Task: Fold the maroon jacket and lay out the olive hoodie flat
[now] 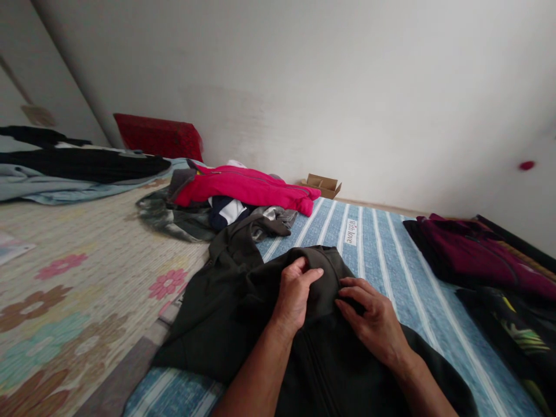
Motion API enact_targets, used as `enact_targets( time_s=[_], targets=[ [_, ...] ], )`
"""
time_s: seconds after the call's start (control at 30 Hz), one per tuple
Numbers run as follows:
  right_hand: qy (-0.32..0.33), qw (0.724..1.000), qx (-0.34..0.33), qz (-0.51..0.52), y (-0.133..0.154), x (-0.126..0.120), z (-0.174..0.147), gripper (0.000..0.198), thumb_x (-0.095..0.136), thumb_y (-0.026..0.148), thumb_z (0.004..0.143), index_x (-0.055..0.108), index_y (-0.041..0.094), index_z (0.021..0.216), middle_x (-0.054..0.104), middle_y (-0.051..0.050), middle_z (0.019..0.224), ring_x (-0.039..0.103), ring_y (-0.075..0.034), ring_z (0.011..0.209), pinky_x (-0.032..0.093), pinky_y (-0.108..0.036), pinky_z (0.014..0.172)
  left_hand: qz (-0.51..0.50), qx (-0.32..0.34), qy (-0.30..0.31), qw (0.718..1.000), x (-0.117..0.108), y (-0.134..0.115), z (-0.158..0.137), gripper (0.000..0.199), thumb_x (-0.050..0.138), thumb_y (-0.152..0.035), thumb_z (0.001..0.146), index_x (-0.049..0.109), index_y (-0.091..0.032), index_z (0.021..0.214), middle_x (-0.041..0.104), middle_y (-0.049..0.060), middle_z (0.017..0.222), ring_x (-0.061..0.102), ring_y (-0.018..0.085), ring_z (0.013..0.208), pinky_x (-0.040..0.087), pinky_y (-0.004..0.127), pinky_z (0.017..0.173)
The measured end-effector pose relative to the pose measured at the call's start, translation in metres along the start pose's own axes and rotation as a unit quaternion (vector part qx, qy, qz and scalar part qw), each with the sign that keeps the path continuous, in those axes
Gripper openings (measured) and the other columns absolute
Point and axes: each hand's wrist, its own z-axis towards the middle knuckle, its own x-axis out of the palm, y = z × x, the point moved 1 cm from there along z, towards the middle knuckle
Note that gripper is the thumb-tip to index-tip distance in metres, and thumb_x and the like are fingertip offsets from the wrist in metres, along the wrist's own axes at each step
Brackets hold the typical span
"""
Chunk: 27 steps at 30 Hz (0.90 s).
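Note:
A dark zip-up jacket [208,330] lies spread on a blue-and-white striped sheet [377,231], its collar facing away from me. My left hand [295,295] is closed on the left side of the collar, the thumb on top and the fingers tucked under the fabric. At the collar's right side, my right hand [369,315] pinches the cloth between thumb and fingers. The zipper runs down toward me between my forearms. One sleeve stretches out toward the far left, where it meets a pile of clothes.
Beyond the jacket lies a heap with a pink garment [247,188] on top. A small cardboard box [321,185] sits by the wall. Folded maroon clothing [482,255] and dark printed clothing [516,330] lie at right. Black clothing [87,165] and a red box-like object [160,136] are at far left.

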Motion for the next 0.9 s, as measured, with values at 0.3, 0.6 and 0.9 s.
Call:
enact_targets(
  time_s=[0.3,0.6,0.9],
  targets=[
    [0.003,1.000,-0.003,0.001,0.011,-0.006,0.015,0.009,0.055,0.022,0.083,0.064,0.022,0.085,0.062,-0.006,0.103,0.062,-0.020,0.093,0.052,-0.034,0.079,-0.085,0.000,-0.008,0.996,-0.002,0.001,0.005,0.021,0.070,-0.033,0.072,0.062,-0.014,0.074,0.060,-0.003,0.062,0.054,0.009,0.058,0.041,0.020,0.058],
    [-0.006,1.000,-0.016,0.008,0.016,-0.009,0.025,0.009,0.056,0.022,0.082,0.064,0.022,0.085,0.063,-0.006,0.102,0.061,-0.020,0.093,0.052,-0.034,0.078,-0.042,-0.023,-0.003,0.999,-0.012,-0.004,0.008,0.026,0.071,-0.038,0.070,0.063,-0.014,0.076,0.060,-0.001,0.060,0.055,0.010,0.050,0.041,0.022,0.051],
    [-0.018,0.999,-0.021,0.031,0.021,-0.006,0.031,0.009,0.057,0.022,0.081,0.066,0.022,0.084,0.064,-0.006,0.100,0.062,-0.020,0.092,0.052,-0.034,0.078,0.004,-0.007,0.005,1.000,-0.010,-0.007,0.005,0.027,0.071,-0.037,0.068,0.066,-0.014,0.080,0.062,-0.001,0.063,0.055,0.010,0.053,0.041,0.022,0.053]
  ],
)
